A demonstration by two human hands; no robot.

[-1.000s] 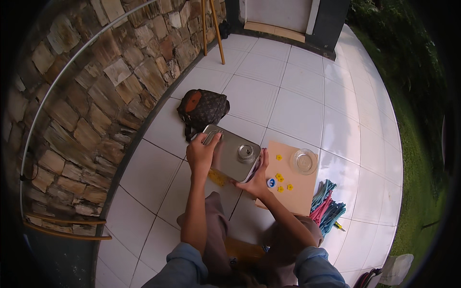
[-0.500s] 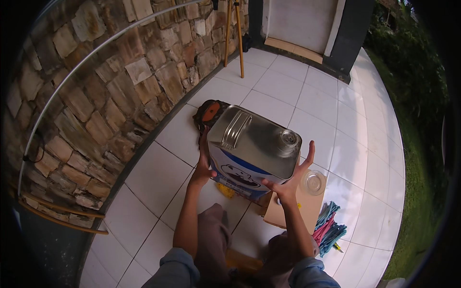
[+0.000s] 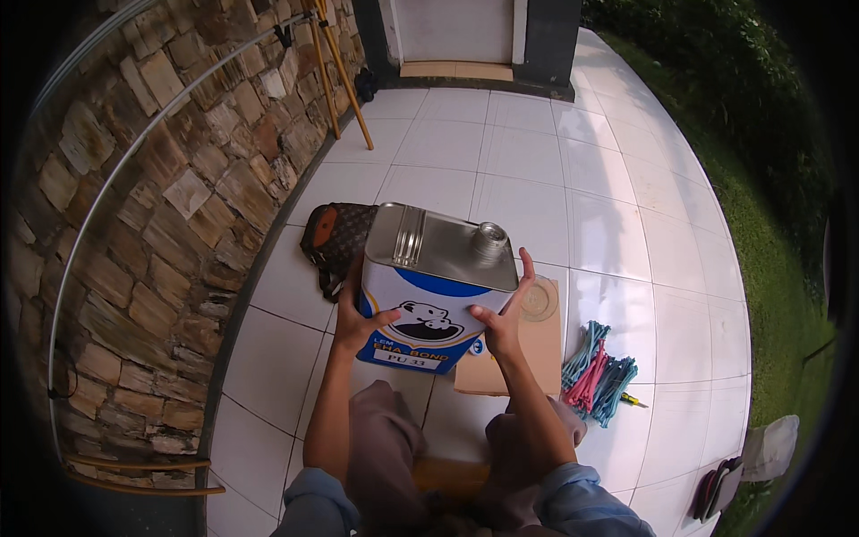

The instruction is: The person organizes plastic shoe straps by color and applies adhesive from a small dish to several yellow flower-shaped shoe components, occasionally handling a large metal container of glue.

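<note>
A large rectangular metal can (image 3: pixel 420 313) is held up between my two hands. It has a silver top and a blue-and-white printed front. My left hand (image 3: pixel 356 318) presses its left side, thumb across the front. On the right side, my right hand (image 3: pixel 503 322) grips it with the thumb on the front and a finger pointing up. The can's folded handle (image 3: pixel 410 237) lies at the left of its top. A round silver spout (image 3: pixel 490 237) stands at the right of the top.
Behind the can a dark patterned bag (image 3: pixel 335 234) lies on white tiles. To the right are a cardboard sheet (image 3: pixel 501 376) with a clear round dish (image 3: pixel 540 300), teal and pink bundles (image 3: pixel 595 376) and a yellow tool (image 3: pixel 633 401). A stone wall (image 3: pixel 161 233) stands left; wooden legs (image 3: pixel 340 80) stand behind.
The can has tipped so that more of its printed front faces me and less of its top shows. Both hands keep their grip. The whole view has turned a little.
</note>
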